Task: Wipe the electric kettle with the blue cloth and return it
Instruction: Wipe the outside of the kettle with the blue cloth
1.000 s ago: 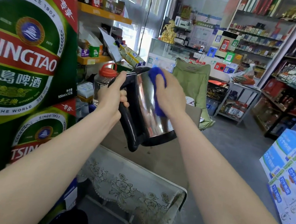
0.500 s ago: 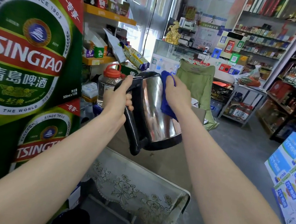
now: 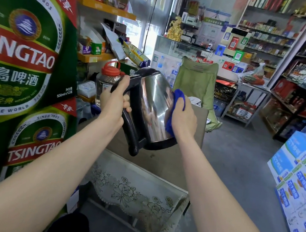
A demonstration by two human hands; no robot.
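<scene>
One electric kettle is up in the air, steel body gleaming, tilted with its black lid end pointing away and to the left, and its base toward the camera. It hangs above a brown counter whose near edge carries a flowered lace cover. Left hand has the black handle, fingers curled tight around it near the top. Right hand is pressed flat against the kettle's right flank, fingers hidden on the far side, clamping the blue cloth between palm and steel; the cloth bunches out above the hand and runs down beside the wrist. Both bare forearms reach in from the bottom corners. Just behind the left hand stands a clear jar with a red lid. Green Tsingtao beer cartons stack up on the far left. Beyond the kettle, a green folding chair sits on the grey floor, with a glass display case behind it. Blue and white boxes are piled at the right.
</scene>
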